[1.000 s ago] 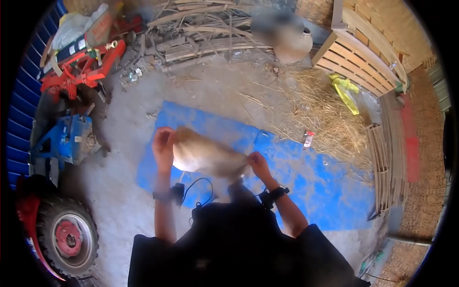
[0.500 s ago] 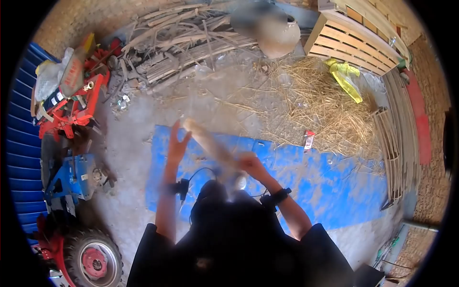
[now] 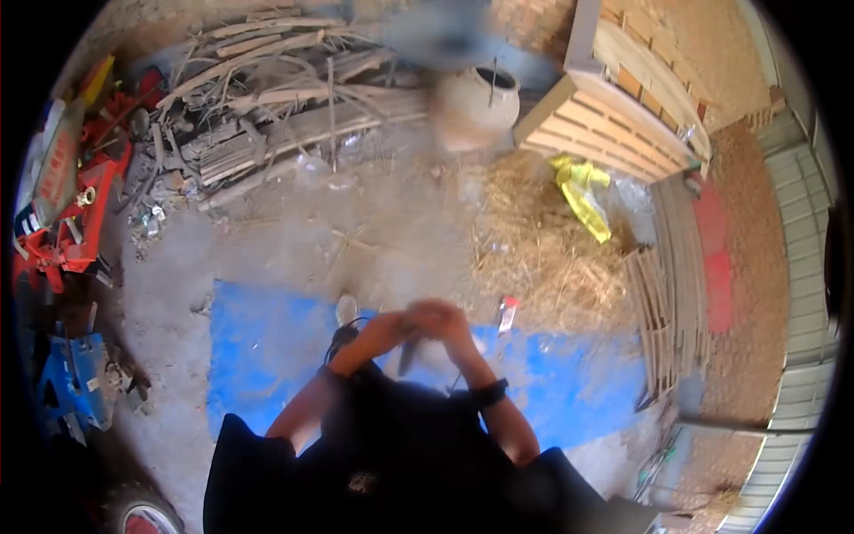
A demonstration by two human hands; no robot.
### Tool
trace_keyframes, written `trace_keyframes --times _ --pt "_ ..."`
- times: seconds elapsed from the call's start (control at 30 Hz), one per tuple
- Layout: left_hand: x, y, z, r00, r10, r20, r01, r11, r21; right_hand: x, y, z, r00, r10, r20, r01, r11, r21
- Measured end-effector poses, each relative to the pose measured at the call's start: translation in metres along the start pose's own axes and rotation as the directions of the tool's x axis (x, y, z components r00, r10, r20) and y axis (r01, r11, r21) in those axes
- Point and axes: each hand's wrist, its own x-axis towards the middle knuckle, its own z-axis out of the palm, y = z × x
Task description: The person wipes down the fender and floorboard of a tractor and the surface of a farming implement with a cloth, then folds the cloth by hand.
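Observation:
In front of my chest, my left hand (image 3: 391, 329) and my right hand (image 3: 436, 317) are together, fingers curled and overlapping. What lies between them is mostly hidden. A narrow greyish end (image 3: 407, 358) sticks out below the hands toward my body, too blurred to name. Dark bands sit on my wrists. Below the hands, a blue sheet (image 3: 258, 356) covers part of the floor. A pale shoe tip (image 3: 347, 310) shows on the sheet's far edge, left of my hands.
Straw (image 3: 543, 258) with a yellow bag (image 3: 583, 200) on it lies at far right. Beyond stand a clay jar (image 3: 476, 111), a slatted wooden crate (image 3: 605, 125) and piled branches (image 3: 276, 98). Red machinery (image 3: 93, 218) and a blue machine part (image 3: 80, 383) stand at left.
My left hand, open and apart before, has come right to meet my right hand. The long pale object my right hand held slanting outward no longer shows there. The view has shifted.

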Motion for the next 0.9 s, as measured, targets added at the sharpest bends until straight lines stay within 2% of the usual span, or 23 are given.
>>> trace_keyframes --times 0.03,0.07,0.13,0.17,0.23,0.27,0.3,0.33,0.37,0.4,0.47,0.5,0.6,0.73,0.8,0.9 --pt "0.008 0.013 -0.018 0.996 0.054 -0.065 -0.049 0.996 0.074 0.018 0.006 -0.002 0.999 -0.052 -0.01 0.052 0.997 0.061" --pt "0.027 0.002 -0.026 0.996 0.014 -0.083 -0.012 1.0 0.026 0.036 -0.007 -0.004 0.997 -0.072 0.001 0.071 0.996 0.048" --pt "0.051 0.002 -0.056 0.996 0.023 -0.086 -0.021 1.0 0.015 0.06 -0.025 -0.01 0.995 0.032 -0.095 -0.035 0.999 -0.039" --pt "0.06 0.009 -0.073 0.997 0.02 -0.077 -0.019 1.0 0.011 0.073 -0.023 -0.012 0.987 -0.045 -0.156 0.041 0.999 -0.025" --pt "0.07 0.024 -0.104 0.966 0.197 -0.169 -0.17 0.971 0.166 0.091 -0.028 -0.015 0.982 -0.035 -0.185 0.04 0.999 0.022" --pt "0.076 0.017 -0.111 0.97 0.19 -0.149 -0.165 0.972 0.168 0.098 -0.03 -0.015 0.978 -0.046 -0.202 0.06 0.996 0.066" --pt "0.087 0.009 -0.122 0.979 0.161 -0.124 -0.129 0.965 0.23 0.104 -0.039 -0.016 0.976 0.015 -0.217 -0.013 1.0 0.011" --pt "0.101 0.003 -0.131 0.985 0.135 -0.104 -0.098 0.95 0.297 0.115 -0.037 -0.022 0.974 0.008 -0.226 -0.001 1.0 0.028" --pt "0.102 0.013 -0.14 0.966 0.184 -0.184 -0.133 0.956 0.261 0.125 -0.034 -0.029 0.968 -0.011 -0.249 0.014 1.0 0.01" --pt "0.11 0.007 -0.143 0.968 0.187 -0.167 -0.136 0.951 0.276 0.133 -0.03 -0.037 0.961 -0.026 -0.275 0.025 1.0 -0.008" --pt "0.13 -0.005 -0.151 0.962 0.232 -0.144 -0.141 0.872 0.469 0.147 -0.027 -0.054 0.961 -0.02 -0.276 0.044 0.996 0.08" --pt "0.141 -0.004 -0.152 0.963 0.235 -0.132 -0.144 0.863 0.484 0.156 -0.029 -0.061 0.964 -0.017 -0.264 0.058 0.987 0.15" --pt "0.175 -0.004 -0.156 0.959 0.247 -0.141 -0.146 0.853 0.501 0.187 -0.034 -0.079 0.937 -0.019 -0.349 0.081 0.983 0.164" --pt "0.243 0.0 -0.149 0.975 0.129 -0.18 -0.024 0.87 0.492 0.243 -0.032 -0.143 0.953 -0.039 -0.301 0.104 0.974 0.202" --pt "0.282 0.013 -0.146 0.956 0.18 -0.233 -0.088 0.93 0.357 0.272 -0.037 -0.182 0.945 -0.083 -0.317 0.145 0.974 0.175" --pt "0.336 0.057 -0.134 0.971 0.122 -0.204 -0.045 0.937 0.346 0.304 -0.051 -0.243 0.932 -0.064 -0.356 0.161 0.955 0.251"
